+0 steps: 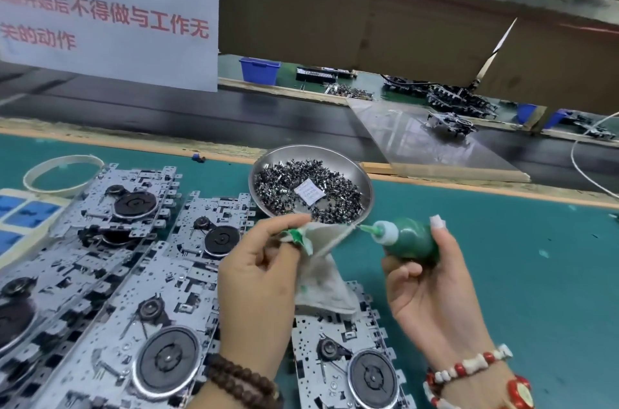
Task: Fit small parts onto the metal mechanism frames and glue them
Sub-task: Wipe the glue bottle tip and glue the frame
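- Head view: left hand (258, 278) pinches a grey rag (323, 269) stained green, held above the near metal frames.
- Right hand (435, 288) grips a green glue bottle (410, 241), nozzle pointing left, tip touching the rag's edge.
- Metal mechanism frames (140, 274) lie in overlapping rows on the green tabletop (519, 258), left and near; one more frame (348, 358) sits near centre between the wrists.
- Steel bowl (363, 182) of small dark parts (288, 184) sits just beyond the hands, a white packet (310, 191) on top.
- Tape ring (63, 174) far left; white sign (107, 10) with red text behind.
- Black conveyor belt (201, 117) runs past the tabletop's far edge; blue bins (259, 70) beyond it.
- Bead bracelets on both wrists.
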Available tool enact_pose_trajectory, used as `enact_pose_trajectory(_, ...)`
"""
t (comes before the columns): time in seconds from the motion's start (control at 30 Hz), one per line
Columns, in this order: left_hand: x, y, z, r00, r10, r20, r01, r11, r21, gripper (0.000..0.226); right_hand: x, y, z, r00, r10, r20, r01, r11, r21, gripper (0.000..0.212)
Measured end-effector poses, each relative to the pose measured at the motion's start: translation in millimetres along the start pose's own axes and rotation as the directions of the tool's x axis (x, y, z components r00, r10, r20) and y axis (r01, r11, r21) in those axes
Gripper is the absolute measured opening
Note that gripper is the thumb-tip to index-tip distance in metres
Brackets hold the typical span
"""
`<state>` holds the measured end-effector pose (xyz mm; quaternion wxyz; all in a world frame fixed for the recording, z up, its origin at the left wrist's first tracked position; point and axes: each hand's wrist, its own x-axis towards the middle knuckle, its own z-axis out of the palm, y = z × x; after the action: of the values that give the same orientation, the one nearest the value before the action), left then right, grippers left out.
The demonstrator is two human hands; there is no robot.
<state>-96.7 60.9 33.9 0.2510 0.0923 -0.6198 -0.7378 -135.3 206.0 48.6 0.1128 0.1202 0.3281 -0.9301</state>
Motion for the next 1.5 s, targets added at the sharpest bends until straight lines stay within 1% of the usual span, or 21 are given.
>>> enact_pose_trajectory(0.13,-2,-2,-2,0.999,0.045,-0.001,-0.045,0.999,0.010,0.044,0,-1,1,0.999,-0.010,0.035,0.008,0.999,0.051,0.038)
enact_pose_trajectory(0.17,-3,-1,0,0.998,0.059,0.012,-0.059,0.998,0.014,0.044,-1,-1,1,0.998,-0.011,0.058,0.007,0.998,0.063,0.044)
enact_pose_trajectory(0.23,-4,0,0,0.996,0.084,0.039,-0.086,0.996,0.035,0.042,-1,-1,0,0.995,-0.013,0.098,0.005,0.996,0.084,0.063)
enact_pose_trajectory(0.3,-4,0,0,0.994,0.080,0.070,-0.084,0.995,0.047,0.029,-2,-1,-1,0.993,-0.019,0.118,0.008,0.996,0.092,0.068)
enact_pose_trajectory(0.33,-4,0,0,0.995,0.058,0.082,-0.062,0.997,0.048,0.022,-2,0,0,0.993,-0.025,0.116,0.014,0.996,0.092,0.066)
enact_pose_trajectory(0.37,-4,0,0,0.996,0.040,0.084,-0.044,0.997,0.056,0.019,-2,1,0,0.994,-0.032,0.104,0.024,0.996,0.081,0.060)
enact_pose_trajectory(0.47,-3,-3,0,0.998,0.000,0.065,-0.005,0.997,0.075,0.020,-3,4,2,0.995,-0.080,0.059,0.081,0.996,-0.022,0.033)
enact_pose_trajectory(0.5,-2,-4,0,0.998,-0.018,0.059,0.013,0.997,0.079,0.022,-4,5,3,0.994,-0.098,0.052,0.101,0.993,-0.064,0.028)
enact_pose_trajectory(0.57,-3,-7,-1,0.997,-0.055,0.053,0.050,0.994,0.094,0.032,-6,8,4,0.990,-0.135,0.043,0.140,0.979,-0.148,0.024)
enact_pose_trajectory(0.63,-4,-7,-1,0.995,-0.078,0.065,0.069,0.989,0.128,0.040,-7,11,4,0.984,-0.173,0.031,0.176,0.961,-0.216,0.024)
enact_pose_trajectory(0.7,-4,-6,0,0.995,-0.072,0.074,0.060,0.986,0.158,0.046,-8,13,3,0.979,-0.203,0.029,0.203,0.939,-0.277,0.030)
enact_pose_trajectory(0.77,-4,-8,0,0.997,-0.058,0.058,0.049,0.989,0.139,0.046,-8,15,3,0.974,-0.224,0.041,0.225,0.921,-0.317,0.031)
enact_pose_trajectory(0.9,-1,-12,-1,0.996,-0.076,0.053,0.071,0.993,0.094,0.037,-9,16,3,0.969,-0.237,0.068,0.247,0.917,-0.313,0.021)
enact_pose_trajectory(1.13,-2,-12,0,0.995,-0.080,0.060,0.076,0.994,0.077,0.031,-8,17,2,0.964,-0.259,0.066,0.266,0.906,-0.330,0.019)
enact_pose_trajectory(1.23,-3,-13,-1,0.994,-0.078,0.078,0.069,0.991,0.112,0.037,-8,17,1,0.962,-0.267,0.065,0.273,0.901,-0.338,0.020)
enact_pose_trajectory(1.3,-4,-12,0,0.991,-0.083,0.106,0.070,0.990,0.123,0.043,-7,17,0,0.959,-0.275,0.066,0.280,0.893,-0.351,0.026)
enact_pose_trajectory(1.37,-5,-11,1,0.986,-0.090,0.140,0.075,0.992,0.105,0.048,-7,17,0,0.958,-0.281,0.065,0.284,0.884,-0.371,0.031)
enact_pose_trajectory(1.5,-7,-10,1,0.983,-0.067,0.172,0.057,0.997,0.059,0.049,-6,18,0,0.953,-0.299,0.053,0.297,0.878,-0.376,0.031)
